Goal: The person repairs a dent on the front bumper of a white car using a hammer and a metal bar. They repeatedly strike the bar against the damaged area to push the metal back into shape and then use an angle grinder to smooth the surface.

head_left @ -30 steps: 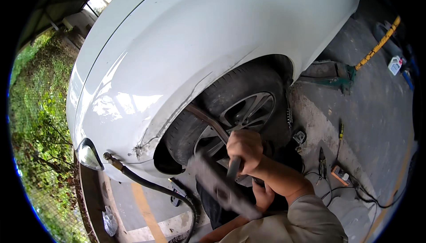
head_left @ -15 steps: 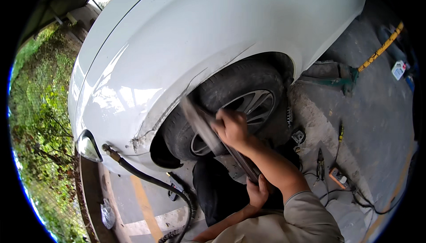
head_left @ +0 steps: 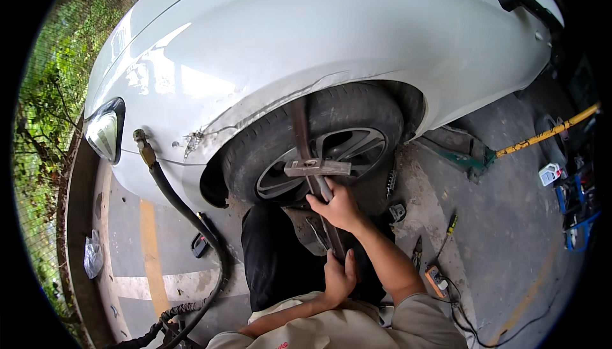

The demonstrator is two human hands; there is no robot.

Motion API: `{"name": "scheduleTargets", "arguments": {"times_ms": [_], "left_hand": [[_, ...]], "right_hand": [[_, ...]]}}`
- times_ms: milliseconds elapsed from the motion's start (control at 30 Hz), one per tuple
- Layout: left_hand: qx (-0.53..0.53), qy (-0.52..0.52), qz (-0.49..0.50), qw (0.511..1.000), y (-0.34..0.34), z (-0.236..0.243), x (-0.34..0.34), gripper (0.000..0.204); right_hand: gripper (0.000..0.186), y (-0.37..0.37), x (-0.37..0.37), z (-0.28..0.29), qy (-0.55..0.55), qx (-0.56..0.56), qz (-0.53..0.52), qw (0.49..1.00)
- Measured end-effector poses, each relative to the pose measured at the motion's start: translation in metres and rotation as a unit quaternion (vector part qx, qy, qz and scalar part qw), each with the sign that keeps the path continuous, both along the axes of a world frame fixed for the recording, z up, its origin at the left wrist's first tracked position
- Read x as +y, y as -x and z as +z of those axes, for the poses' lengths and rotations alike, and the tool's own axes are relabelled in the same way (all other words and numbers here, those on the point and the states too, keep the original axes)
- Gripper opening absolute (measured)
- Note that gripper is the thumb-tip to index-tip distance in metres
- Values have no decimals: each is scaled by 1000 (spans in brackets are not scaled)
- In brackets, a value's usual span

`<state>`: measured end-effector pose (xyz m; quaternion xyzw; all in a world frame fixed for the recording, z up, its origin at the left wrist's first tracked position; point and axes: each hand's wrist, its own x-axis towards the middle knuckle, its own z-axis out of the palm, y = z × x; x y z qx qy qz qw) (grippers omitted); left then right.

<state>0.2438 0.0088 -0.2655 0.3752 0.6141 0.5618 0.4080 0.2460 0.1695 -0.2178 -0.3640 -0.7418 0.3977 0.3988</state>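
In front of me is a white car's front fender (head_left: 268, 43), creased and scraped along its wheel arch above the tire (head_left: 344, 110). My left hand (head_left: 340, 277) is closed round the lower end of a long, dark flat metal bar (head_left: 301, 126). The bar slants up across the wheel, its top end at the arch edge, slightly blurred. My right hand (head_left: 338, 207) grips a hammer (head_left: 319, 168) by its handle. The hammer head lies across the bar in view; whether they touch I cannot tell. Broken paint (head_left: 192, 142) shows at the arch's front end.
A thick black hose (head_left: 172, 196) with a brass end hangs at the fender, left of the wheel. Right of the wheel stand a green floor jack (head_left: 472, 161) with a yellow handle (head_left: 542, 131), an orange meter (head_left: 437, 280) and a screwdriver (head_left: 451, 225). A blue rack (head_left: 577, 212) is farther right.
The hammer, blurred and higher near the arch edge before, is now lower, in front of the wheel. My left hand keeps hold of the bar. The whole view has turned slightly.
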Motion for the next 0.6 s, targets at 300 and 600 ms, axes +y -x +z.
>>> {"name": "scheduleTargets", "arguments": {"times_ms": [300, 600], "left_hand": [[-25, 7, -58, 998, -17, 3, 15, 29], [-95, 7, -41, 995, -43, -1, 30, 28]], "right_hand": [[37, -32, 15, 3, 45, -36, -40, 998], [20, -45, 29, 0, 4, -81, -14, 997]]}}
